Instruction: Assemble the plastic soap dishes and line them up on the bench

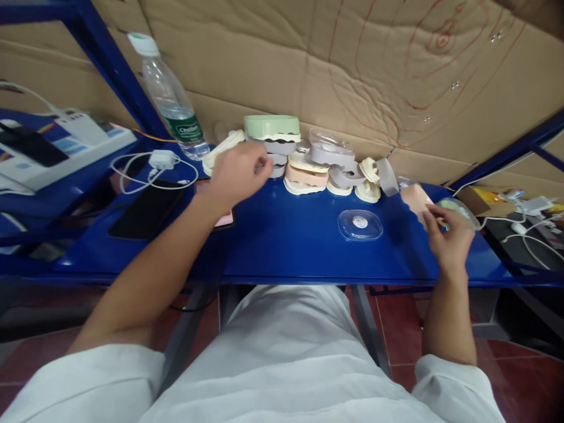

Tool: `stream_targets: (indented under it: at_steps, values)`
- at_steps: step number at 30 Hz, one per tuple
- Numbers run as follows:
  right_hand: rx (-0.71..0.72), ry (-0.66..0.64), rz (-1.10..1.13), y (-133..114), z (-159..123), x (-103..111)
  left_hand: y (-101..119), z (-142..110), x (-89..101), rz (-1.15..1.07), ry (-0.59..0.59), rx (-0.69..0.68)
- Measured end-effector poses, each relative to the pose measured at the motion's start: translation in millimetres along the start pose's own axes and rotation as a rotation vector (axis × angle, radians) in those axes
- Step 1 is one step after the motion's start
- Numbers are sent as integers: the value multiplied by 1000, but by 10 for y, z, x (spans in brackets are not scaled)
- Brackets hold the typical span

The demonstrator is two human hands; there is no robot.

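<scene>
1. The right hand (pixel 449 232), to the right of the clear lid (pixel 360 225), pinches a pale pink piece (pixel 416 200) by its near end, fingers pressed on it; that grip probably leaves most of the piece free to be turned.
2. The pink piece is held above the bench (pixel 282 252), to the right of the clear lid and a little beyond it. Its long axis seems to slant, the free end pointing away and leftward, the gripped end back toward the hand (foreshortening makes this a judgement).
3. The left hand (pixel 242 167) is well left of the clear lid and farther back. Its fingers are curled; blur hides their tips, so I cannot tell whether they pinch anything. A cream piece (pixel 227 144) shows just behind it.
4. Left of and behind the clear lid, a green container (pixel 271 126) tops a stack of grey pieces (pixel 282 147), its long side running left to right; piling them likely saves bench room.
5. A second pink piece, the stacked pink container (pixel 308 176), sits behind and left of the clear lid among cream and grey parts, also lengthwise left to right, presumably for a steady base.
</scene>
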State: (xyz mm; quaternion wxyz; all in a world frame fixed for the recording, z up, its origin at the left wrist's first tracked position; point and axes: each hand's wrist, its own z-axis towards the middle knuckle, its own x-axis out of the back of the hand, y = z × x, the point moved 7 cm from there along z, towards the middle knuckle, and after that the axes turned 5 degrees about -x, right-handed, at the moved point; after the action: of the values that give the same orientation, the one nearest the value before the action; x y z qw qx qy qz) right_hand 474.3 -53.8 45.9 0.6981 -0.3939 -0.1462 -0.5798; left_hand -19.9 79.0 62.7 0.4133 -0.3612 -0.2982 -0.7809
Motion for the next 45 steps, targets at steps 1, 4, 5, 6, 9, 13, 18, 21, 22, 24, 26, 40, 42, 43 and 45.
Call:
stream_targets:
  at_steps: [1,4,5,6,9,13,18,21,22,24,26,40,42,43,45]
  values:
    - [105,-35,59,-301,-70,-48,-154,20,84,14,33,81]
    - [537,-334,183,-1317,-367,-423,-566,33,178,96,9,238]
    - [657,-432,206,-1597,-471,-572,-674,26,153,133,-46,269]
    - [756,-504,218,-1826,-559,-712,-774,9,112,161,-111,309]
    - [910,-609,260,-2190,-690,-1059,-986,-66,7,178,-265,424]
    - [890,-658,290,-2147,-714,-1288,-1003,-84,158,104,-258,384]
    - [603,-472,350,-1901,-528,-1151,-598,-83,811,21,-15,277]
    - [286,-217,432,-1693,-290,-955,11,-125,884,-20,2,-17]
    - [202,-148,447,-1627,-231,-904,245,-163,736,-63,-110,-160]
    - [115,-66,454,-1543,-156,-846,630,-288,328,-115,-348,-384]
    - [137,-74,457,-1542,-140,-855,857,-404,-95,-89,-522,-511]
    - [691,-566,290,-2136,-565,-1413,459,-315,-308,-243,-505,-322]
    - [733,-602,278,-2216,-606,-1500,464,-381,-483,-261,-591,-349]
    - [743,-611,277,-2243,-623,-1529,471,-410,-561,-255,-622,-357]
    - [759,-621,288,-2270,-650,-1554,483,-447,-671,-237,-645,-358]
